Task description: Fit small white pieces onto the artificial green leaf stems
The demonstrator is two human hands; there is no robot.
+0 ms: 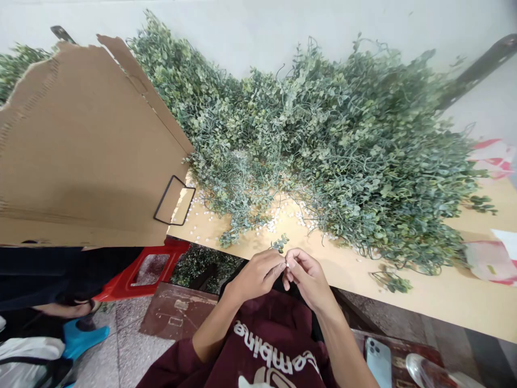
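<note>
A small white bead sits where the two hands meet, just off the front edge of the worktop, left of that edge's middle. The right hand pinches it between thumb and fingers. The left hand has its fingers curled and their tips drawn in to the same spot. A small leafy sprig shows just beyond the fingertips, over the front edge; whether the left hand grips its stem cannot be told.

Beyond the hands, loose white beads lie scattered on the worktop, thickest near its front edge. Behind them a heap of artificial eucalyptus stems spreads along the worktop to the wall. A loose cutting lies by the front edge, to the right of the hands, and a pink-and-white plastic bag lies toward the right end.

At the left end, a cardboard panel stands upright, with a thin black rectangular frame at its lower right corner. Below are a red plastic stool and, to the right, a smartphone beside a clear plastic cup.
</note>
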